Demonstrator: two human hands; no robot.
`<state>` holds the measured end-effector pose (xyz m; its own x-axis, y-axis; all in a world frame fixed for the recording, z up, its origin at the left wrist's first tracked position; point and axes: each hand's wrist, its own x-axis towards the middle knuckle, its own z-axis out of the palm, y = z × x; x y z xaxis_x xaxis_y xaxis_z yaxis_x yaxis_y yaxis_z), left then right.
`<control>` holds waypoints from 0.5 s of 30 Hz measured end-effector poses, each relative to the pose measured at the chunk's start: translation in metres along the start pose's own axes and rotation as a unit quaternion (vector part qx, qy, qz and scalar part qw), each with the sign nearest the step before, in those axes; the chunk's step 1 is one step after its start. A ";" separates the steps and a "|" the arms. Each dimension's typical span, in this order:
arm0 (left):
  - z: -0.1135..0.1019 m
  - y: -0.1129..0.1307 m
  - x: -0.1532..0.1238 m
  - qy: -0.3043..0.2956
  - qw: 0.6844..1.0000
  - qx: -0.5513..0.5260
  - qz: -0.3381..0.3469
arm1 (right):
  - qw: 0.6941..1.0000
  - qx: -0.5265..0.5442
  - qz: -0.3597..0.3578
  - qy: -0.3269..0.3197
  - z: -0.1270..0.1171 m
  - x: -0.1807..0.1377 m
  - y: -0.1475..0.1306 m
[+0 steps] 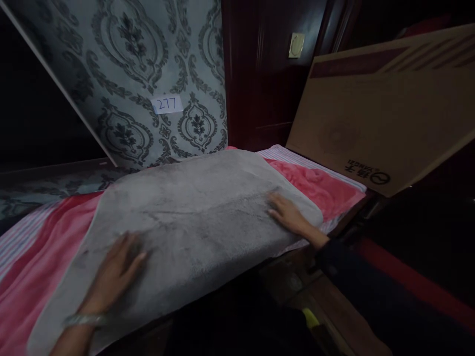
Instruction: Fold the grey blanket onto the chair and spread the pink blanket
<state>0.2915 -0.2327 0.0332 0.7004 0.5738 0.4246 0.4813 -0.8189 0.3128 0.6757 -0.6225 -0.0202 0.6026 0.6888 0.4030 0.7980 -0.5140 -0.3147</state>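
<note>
A grey plush mat (208,212) with rounded corners lies spread out, its near edge hanging over the front of the surface. My left hand (115,272), a bracelet at its wrist, is over the mat's left part with the fingers stretched and the thumb apart. Toward the right end, my right hand (287,212) rests flat or nearly flat on the mat, fingers extended. Both hands are somewhat blurred, and neither holds anything. Faint creases run across the mat between them.
Pink plush blanket (311,183) and a striped sheet (27,227) show beneath the mat. A large cardboard box (378,113) leans at the right. Behind stand a patterned wall (148,64) with a paper label (166,104) reading 277, and a dark red wooden panel (260,74).
</note>
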 end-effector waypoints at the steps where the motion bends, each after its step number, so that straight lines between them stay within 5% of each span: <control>1: 0.013 0.008 0.013 -0.062 0.997 0.015 0.033 | 0.998 -0.015 -0.042 -0.053 0.006 0.010 -0.008; 4: 0.038 0.027 0.038 -0.180 0.976 0.104 0.063 | 0.988 -0.083 -0.024 -0.130 0.005 0.027 0.004; 8: 0.053 0.029 0.038 -0.204 0.961 0.178 0.054 | 0.957 -0.169 0.195 -0.136 -0.033 0.040 0.063; 10: 0.056 0.025 0.035 -0.202 0.958 0.196 0.057 | 0.945 -0.191 0.236 -0.124 -0.047 0.051 0.076; 13: 0.059 0.021 0.032 -0.192 0.957 0.207 0.071 | 0.960 -0.187 0.190 -0.089 -0.037 0.076 0.056; 15: 0.059 0.020 0.031 -0.185 0.957 0.206 0.084 | 0.983 -0.129 0.079 -0.104 -0.014 0.092 0.029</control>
<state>0.3541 -0.2319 0.0029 0.8884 0.4509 0.0861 0.4586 -0.8795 -0.1272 0.7546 -0.5810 0.0204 0.7255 0.6658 0.1743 0.6868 -0.7170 -0.1193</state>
